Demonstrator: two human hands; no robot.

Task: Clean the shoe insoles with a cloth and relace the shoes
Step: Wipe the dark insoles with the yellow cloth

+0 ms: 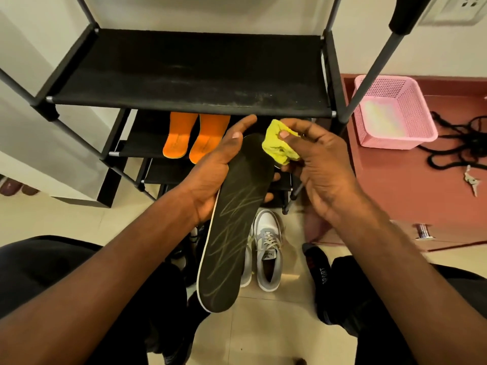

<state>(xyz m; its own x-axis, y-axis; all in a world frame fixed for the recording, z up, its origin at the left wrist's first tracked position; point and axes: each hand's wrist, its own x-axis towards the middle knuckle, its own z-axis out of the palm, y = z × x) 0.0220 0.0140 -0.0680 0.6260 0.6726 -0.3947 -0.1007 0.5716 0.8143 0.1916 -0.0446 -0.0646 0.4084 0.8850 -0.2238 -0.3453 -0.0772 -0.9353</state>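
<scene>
My left hand point(218, 167) holds a long black insole point(232, 225) with pale line markings, thumb on top and fingers curled under its far half. My right hand point(313, 164) pinches a crumpled yellow cloth point(276, 147) against the insole's toe end. Two orange insoles point(195, 137) lie side by side on a lower shelf of the shoe rack. A grey and white laced shoe point(268, 254) stands on the floor below the insole. Black laces point(458, 146) lie tangled on the red floor at the right.
The black shoe rack point(189, 72) stands straight ahead, with a post point(369, 69) at its right. A pink basket point(392, 111) sits on the red floor, with keys point(471, 180) near the laces. My foot in a black sock point(320, 275) rests at the lower right.
</scene>
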